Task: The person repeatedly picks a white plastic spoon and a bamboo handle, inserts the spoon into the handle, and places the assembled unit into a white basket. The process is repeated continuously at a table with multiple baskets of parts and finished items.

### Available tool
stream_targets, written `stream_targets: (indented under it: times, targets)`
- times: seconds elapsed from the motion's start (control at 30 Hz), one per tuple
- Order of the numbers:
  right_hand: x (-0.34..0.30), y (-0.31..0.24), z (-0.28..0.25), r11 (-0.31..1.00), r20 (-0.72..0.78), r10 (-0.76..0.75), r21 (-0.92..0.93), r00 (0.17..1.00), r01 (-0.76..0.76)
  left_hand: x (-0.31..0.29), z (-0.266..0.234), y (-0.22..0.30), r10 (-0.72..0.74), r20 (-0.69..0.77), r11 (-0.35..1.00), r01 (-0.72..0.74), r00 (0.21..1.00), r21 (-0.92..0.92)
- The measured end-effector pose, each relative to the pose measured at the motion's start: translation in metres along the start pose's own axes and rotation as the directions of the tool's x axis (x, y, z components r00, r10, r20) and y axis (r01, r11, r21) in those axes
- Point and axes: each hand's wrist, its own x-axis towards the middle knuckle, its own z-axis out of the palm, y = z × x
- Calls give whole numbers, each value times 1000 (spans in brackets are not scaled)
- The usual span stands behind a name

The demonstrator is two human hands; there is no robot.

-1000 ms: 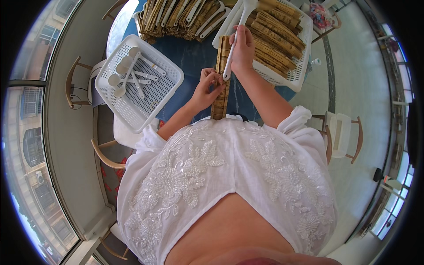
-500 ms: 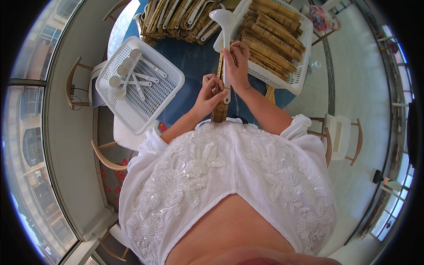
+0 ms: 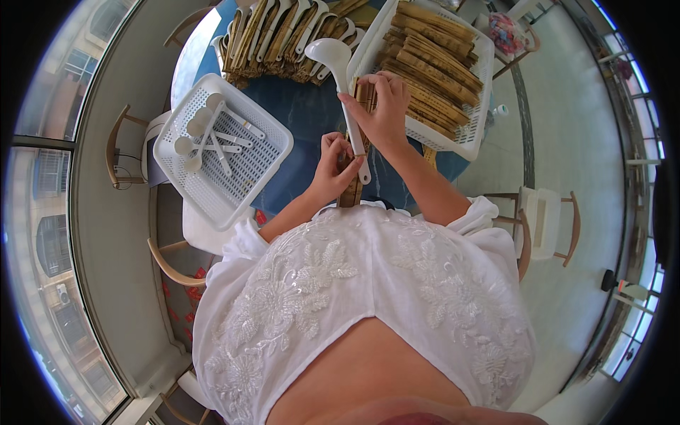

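I see my right hand [image 3: 386, 117] near the top middle of the frame, fingers wrapped around a long white spoon [image 3: 345, 92] with a round bowl. The spoon sticks out of a thin brown paper sleeve [image 3: 352, 185]. My left hand [image 3: 333, 166] pinches the sleeve's lower part, just below. More white spoons lie in a white basket [image 3: 258, 166] at the upper left. I think another basket [image 3: 467, 134] at the upper right holds more brown sleeves.
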Motion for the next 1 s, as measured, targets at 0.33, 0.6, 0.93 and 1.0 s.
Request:
stream_targets:
  times: [0.33,0.6,0.93,1.0]
  targets:
    - [30,-5,-15,981,169,179,-105,969,-163,4,5,27,6,-19,976,-2,1000,216]
    - [18,4,-20,966,151,240,-133,959,-221,3,8,21,43,-72,982,-28,996,187]
    - [-14,2,-16,967,205,221,-171,954,-187,1,9,22,42,-71,985,-29,997,169]
    - [-17,-2,-16,972,208,204,-161,957,-173,1,8,22,56,-71,985,-43,996,169]
